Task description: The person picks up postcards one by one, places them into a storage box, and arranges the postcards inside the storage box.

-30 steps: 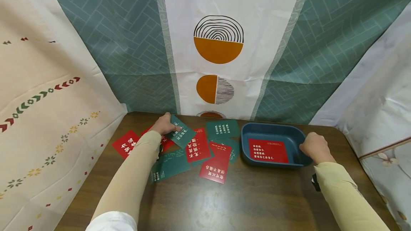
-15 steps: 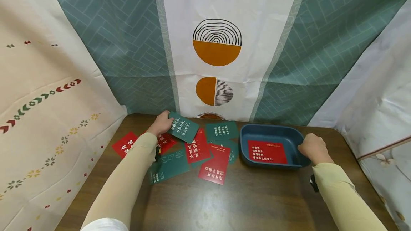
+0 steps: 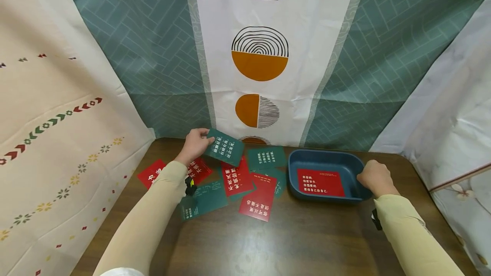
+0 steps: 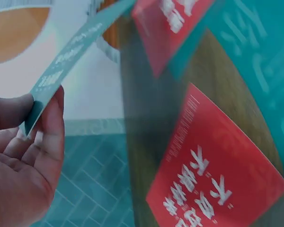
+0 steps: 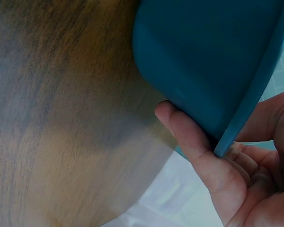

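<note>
My left hand (image 3: 196, 143) pinches a green card (image 3: 225, 146) with white writing by its left edge, between thumb and fingers. In the left wrist view, the tilted card (image 4: 68, 59) is off the table. Below it lie a red card (image 3: 235, 178), partly covered at its top, and another red card (image 4: 217, 165) closer to the wrist. My right hand (image 3: 376, 178) grips the right end of a blue plastic tray (image 3: 350, 167). In the right wrist view, the tray's rim (image 5: 248, 111) passes between thumb and fingers. One red card (image 3: 321, 182) lies inside the tray.
Several more red and green cards overlap on the brown wooden table (image 3: 287, 242), among them a green card (image 3: 266, 156) left of the tray and a red card (image 3: 258, 197) in front. A patterned cloth (image 3: 172, 54) hangs behind the table's back edge.
My left hand has raised the green card off the other cards and shifted it slightly right. More of its writing shows. The right hand stays at the tray.
</note>
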A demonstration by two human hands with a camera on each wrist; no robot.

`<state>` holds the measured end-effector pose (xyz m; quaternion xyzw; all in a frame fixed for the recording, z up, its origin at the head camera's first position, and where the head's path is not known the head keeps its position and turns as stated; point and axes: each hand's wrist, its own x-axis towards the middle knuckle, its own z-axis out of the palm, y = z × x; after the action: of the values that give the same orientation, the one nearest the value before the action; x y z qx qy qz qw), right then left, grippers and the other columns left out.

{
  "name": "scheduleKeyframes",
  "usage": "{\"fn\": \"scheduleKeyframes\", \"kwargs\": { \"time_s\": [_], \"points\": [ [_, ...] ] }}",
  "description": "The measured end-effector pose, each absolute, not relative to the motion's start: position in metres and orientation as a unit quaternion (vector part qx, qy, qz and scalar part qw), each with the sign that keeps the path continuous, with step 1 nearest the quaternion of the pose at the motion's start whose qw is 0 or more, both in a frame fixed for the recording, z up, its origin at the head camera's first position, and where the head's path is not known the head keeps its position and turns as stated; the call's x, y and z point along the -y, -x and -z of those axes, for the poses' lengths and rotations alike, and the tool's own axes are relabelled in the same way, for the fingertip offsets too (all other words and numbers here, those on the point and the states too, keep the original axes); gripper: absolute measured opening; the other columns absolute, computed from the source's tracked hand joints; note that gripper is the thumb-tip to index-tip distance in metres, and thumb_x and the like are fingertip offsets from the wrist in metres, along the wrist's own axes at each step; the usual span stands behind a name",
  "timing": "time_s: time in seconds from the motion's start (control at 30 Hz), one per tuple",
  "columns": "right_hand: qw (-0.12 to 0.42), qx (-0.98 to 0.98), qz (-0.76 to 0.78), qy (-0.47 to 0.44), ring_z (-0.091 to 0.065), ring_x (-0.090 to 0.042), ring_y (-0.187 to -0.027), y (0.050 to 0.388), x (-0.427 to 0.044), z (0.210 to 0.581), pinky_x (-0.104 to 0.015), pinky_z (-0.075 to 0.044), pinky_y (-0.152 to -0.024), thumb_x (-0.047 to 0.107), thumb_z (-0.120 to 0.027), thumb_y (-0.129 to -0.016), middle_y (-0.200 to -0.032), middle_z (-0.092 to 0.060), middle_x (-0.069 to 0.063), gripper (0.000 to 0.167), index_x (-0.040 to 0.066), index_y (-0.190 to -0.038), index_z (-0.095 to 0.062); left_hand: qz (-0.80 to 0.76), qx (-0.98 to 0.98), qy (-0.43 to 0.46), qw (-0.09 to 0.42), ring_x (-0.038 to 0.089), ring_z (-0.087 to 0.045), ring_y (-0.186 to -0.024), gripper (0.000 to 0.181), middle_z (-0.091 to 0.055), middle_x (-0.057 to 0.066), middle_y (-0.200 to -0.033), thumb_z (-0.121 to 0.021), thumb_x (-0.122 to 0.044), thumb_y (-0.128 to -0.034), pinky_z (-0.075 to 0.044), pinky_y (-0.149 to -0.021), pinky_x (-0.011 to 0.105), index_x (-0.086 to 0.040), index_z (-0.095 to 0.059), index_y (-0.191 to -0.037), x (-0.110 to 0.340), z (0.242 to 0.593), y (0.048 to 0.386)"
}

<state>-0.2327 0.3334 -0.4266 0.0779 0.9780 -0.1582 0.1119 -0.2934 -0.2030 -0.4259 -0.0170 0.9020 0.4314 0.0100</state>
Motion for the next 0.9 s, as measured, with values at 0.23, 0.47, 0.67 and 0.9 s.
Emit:
{"fn": "scheduleKeyframes", "kwargs": {
  "time_s": [0.23, 0.47, 0.67, 0.9],
  "points": [
    [0.103, -0.979, 0.162, -0.073, -0.047, -0.029, -0.062, 0.230, -0.335, 0.428, -0.033, -0.041, -0.052, 0.012, -0.054, -0.078, -0.064, -0.052, -0.011, 0.018, 0.005, -0.061, -0.051, -0.488, -0.873, 0.014, 0.018, 0.017, -0.048, -0.076, 0.054, -0.059, 0.015, -0.113, -0.061, -0.027, -0.0901, -0.048, -0.084, 0.040, -0.004, -0.046, -0.136, 0.188, 0.408, 0.292],
    [0.101, -0.979, 0.163, -0.073, -0.048, -0.029, -0.063, 0.232, -0.336, 0.429, -0.034, -0.042, -0.052, 0.012, -0.054, -0.078, -0.067, -0.054, -0.014, 0.016, 0.001, -0.066, -0.054, -0.555, -0.831, 0.021, 0.022, 0.011, -0.041, -0.050, 0.043, -0.044, -0.008, -0.058, -0.067, -0.021, -0.0866, -0.046, -0.053, 0.029, -0.003, -0.053, -0.123, 0.172, 0.393, 0.287],
    [0.108, -0.978, 0.161, -0.079, -0.048, -0.029, -0.063, 0.231, -0.337, 0.430, -0.034, -0.042, -0.051, 0.013, -0.055, -0.078, -0.067, -0.053, -0.014, 0.016, 0.000, -0.068, -0.055, -0.547, -0.837, 0.021, 0.016, 0.014, -0.044, -0.057, 0.034, -0.049, -0.003, -0.063, -0.067, -0.023, -0.0855, -0.043, -0.060, 0.028, -0.004, -0.058, -0.113, 0.158, 0.382, 0.284],
    [0.109, -0.978, 0.162, -0.076, -0.048, -0.028, -0.062, 0.234, -0.336, 0.430, -0.033, -0.042, -0.051, 0.013, -0.055, -0.079, -0.066, -0.052, -0.012, 0.018, 0.001, -0.066, -0.054, -0.561, -0.828, -0.002, 0.009, 0.021, -0.065, -0.080, 0.025, -0.069, 0.013, -0.099, -0.065, -0.020, -0.0881, -0.053, -0.068, 0.029, -0.005, -0.063, -0.108, 0.146, 0.375, 0.281]
  ]
}}
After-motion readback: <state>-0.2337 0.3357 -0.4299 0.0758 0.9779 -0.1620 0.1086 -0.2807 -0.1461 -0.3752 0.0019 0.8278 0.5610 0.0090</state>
